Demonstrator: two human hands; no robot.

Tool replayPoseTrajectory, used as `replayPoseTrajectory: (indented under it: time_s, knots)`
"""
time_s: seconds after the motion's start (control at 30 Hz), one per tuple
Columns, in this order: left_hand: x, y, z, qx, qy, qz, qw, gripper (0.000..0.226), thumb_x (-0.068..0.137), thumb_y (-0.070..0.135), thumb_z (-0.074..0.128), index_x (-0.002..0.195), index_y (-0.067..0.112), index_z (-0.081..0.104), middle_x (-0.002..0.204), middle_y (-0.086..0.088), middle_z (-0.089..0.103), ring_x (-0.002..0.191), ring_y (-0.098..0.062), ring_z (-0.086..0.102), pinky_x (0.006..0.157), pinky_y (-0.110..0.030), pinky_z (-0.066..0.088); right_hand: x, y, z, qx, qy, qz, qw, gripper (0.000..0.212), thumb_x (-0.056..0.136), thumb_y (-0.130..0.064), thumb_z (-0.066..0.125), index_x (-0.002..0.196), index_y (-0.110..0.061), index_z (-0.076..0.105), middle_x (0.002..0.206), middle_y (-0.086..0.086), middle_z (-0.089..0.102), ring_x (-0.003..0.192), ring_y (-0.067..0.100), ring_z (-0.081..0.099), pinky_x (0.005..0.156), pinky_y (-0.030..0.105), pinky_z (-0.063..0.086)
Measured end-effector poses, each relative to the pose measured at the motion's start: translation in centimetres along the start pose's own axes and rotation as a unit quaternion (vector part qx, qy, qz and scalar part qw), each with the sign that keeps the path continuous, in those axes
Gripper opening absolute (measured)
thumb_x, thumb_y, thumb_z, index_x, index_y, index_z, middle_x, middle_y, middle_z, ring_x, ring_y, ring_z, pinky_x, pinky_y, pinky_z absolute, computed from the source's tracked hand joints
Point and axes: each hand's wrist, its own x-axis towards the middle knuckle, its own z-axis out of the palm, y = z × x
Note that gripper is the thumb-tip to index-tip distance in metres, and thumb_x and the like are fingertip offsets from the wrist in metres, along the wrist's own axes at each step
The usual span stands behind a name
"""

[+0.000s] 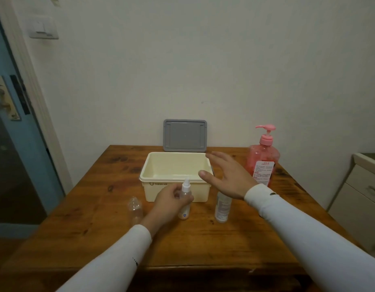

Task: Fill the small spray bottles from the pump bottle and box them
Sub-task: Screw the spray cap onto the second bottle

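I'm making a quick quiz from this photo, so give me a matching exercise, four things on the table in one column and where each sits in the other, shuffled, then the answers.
Things
1. grey lid
2. pink pump bottle
3. uncapped clear bottle
4. small spray bottle

Places
A. gripped by the left hand
B. leaning on the wall behind the cream box
C. standing alone at the left of the box
D. at the table's back right

Pairs: 1-B, 2-D, 3-C, 4-A
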Motion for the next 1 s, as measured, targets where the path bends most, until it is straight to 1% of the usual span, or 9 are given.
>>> replayPoseTrajectory:
  time_s: [0.1, 0.27, 0.33, 0.47, 0.6, 0.8, 0.87, 1.0]
  knots:
    - [-0.4, -0.7, 0.7, -0.01, 0.0, 0.0, 1.0, 0.033, 0.083, 0.029, 0.07, 0.113, 0.02, 0.06, 0.107, 0.004, 0.064, 0.1, -0.013, 0.06, 0.085, -0.028, 0.05, -0.3, 0.2, 0.0, -0.002, -0.004, 0.005, 1.0, 0.076, 0.084, -0.068, 0.04, 0.148, -0.03, 0.028, 0.156, -0.003, 0.023, 0.142, 0.017, 0.024, 0.111, 0.036, 0.026]
    - [-0.5, -1.2, 1.4, -0.03, 0.004, 0.005, 1.0, 0.028, 0.082, 0.03, 0.072, 0.106, 0.027, 0.06, 0.103, 0.007, 0.066, 0.099, -0.012, 0.062, 0.088, -0.032, 0.052, -0.3, 0.2, 0.0, 0.005, -0.003, 0.01, 1.0, 0.075, 0.084, -0.068, 0.041, 0.148, -0.031, 0.029, 0.156, -0.004, 0.023, 0.142, 0.017, 0.025, 0.11, 0.037, 0.026]
    - [-0.6, -1.2, 1.5, -0.029, 0.001, 0.006, 1.0, 0.028, 0.082, 0.031, 0.072, 0.107, 0.028, 0.059, 0.103, 0.008, 0.066, 0.098, -0.011, 0.062, 0.087, -0.031, 0.052, -0.3, 0.3, 0.0, 0.005, -0.004, 0.01, 1.0, 0.074, 0.085, -0.068, 0.041, 0.148, -0.032, 0.029, 0.156, -0.004, 0.023, 0.142, 0.017, 0.024, 0.11, 0.037, 0.027]
    - [-0.9, -1.0, 1.6, -0.009, 0.006, 0.02, 1.0, 0.027, 0.083, 0.031, 0.071, 0.107, 0.027, 0.059, 0.102, 0.009, 0.065, 0.096, -0.009, 0.061, 0.086, -0.03, 0.052, -0.2, 0.3, 0.1, 0.007, -0.005, 0.011, 1.0, 0.073, 0.085, -0.067, 0.042, 0.147, -0.031, 0.03, 0.156, -0.004, 0.023, 0.142, 0.017, 0.024, 0.11, 0.036, 0.026]
    - [-1.1, -0.8, 1.7, 0.021, -0.004, 0.023, 1.0, 0.029, 0.082, 0.036, 0.07, 0.107, 0.029, 0.058, 0.101, 0.012, 0.064, 0.094, -0.006, 0.059, 0.081, -0.026, 0.049, 0.0, 0.2, 0.2, 0.006, -0.003, 0.013, 1.0, 0.072, 0.085, -0.068, 0.042, 0.145, -0.031, 0.033, 0.156, -0.005, 0.024, 0.141, 0.017, 0.026, 0.109, 0.036, 0.028]
    - [-1.2, -0.7, 1.4, 0.034, -0.027, 0.024, 0.999, 0.033, 0.079, 0.042, 0.072, 0.107, 0.033, 0.057, 0.102, 0.014, 0.064, 0.095, -0.006, 0.06, 0.085, -0.029, 0.051, 0.1, 0.0, 0.2, 0.008, -0.002, 0.008, 1.0, 0.07, 0.084, -0.068, 0.041, 0.143, -0.031, 0.038, 0.154, -0.005, 0.027, 0.14, 0.017, 0.028, 0.109, 0.037, 0.029]
    - [-1.3, -0.6, 1.1, 0.036, -0.03, 0.03, 0.998, 0.038, 0.077, 0.041, 0.074, 0.11, 0.033, 0.057, 0.103, 0.014, 0.064, 0.097, -0.007, 0.059, 0.084, -0.027, 0.051, 0.1, 0.0, 0.2, 0.006, -0.005, 0.01, 1.0, 0.07, 0.084, -0.068, 0.041, 0.143, -0.03, 0.038, 0.154, -0.004, 0.027, 0.14, 0.018, 0.028, 0.11, 0.037, 0.029]
    - [-1.3, 0.0, -0.3, 0.051, -0.03, 0.044, 0.997, 0.045, 0.082, 0.031, 0.069, 0.125, 0.028, 0.053, 0.112, 0.011, 0.061, 0.103, -0.008, 0.057, 0.09, -0.028, 0.05, 0.4, -0.2, 0.0, 0.0, -0.007, 0.01, 1.0, 0.073, 0.082, -0.07, 0.038, 0.143, -0.031, 0.037, 0.155, -0.004, 0.026, 0.141, 0.018, 0.027, 0.111, 0.038, 0.027]
